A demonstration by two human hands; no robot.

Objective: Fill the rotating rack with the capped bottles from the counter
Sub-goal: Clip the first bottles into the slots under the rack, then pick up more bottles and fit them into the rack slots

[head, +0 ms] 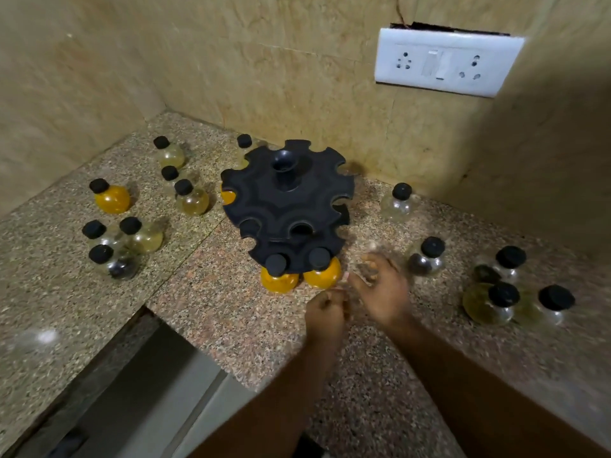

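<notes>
Centre of speckled granite table [231, 325]: black two-tier plastic rotating rack [287, 200], with two orange-filled round glass bottles with black caps [279, 280] hung in its near lower slots. Just near-right of it, left hand [325, 314] is clenched, nothing seen inside. The right hand [382, 290] is half-curled and blurred; grasp cannot be told.

- Granite counter [205, 319], speckled, corner spot.
- Black 2-tier rack [287, 200], ctr.
- L bottles [112, 200]: black caps, clear/yellow/orange, loose cluster.
- R bottles [426, 262]: same caps, mostly clear.

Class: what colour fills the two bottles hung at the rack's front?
Orange-yellow in both bottles, seen best in the head view.
</notes>
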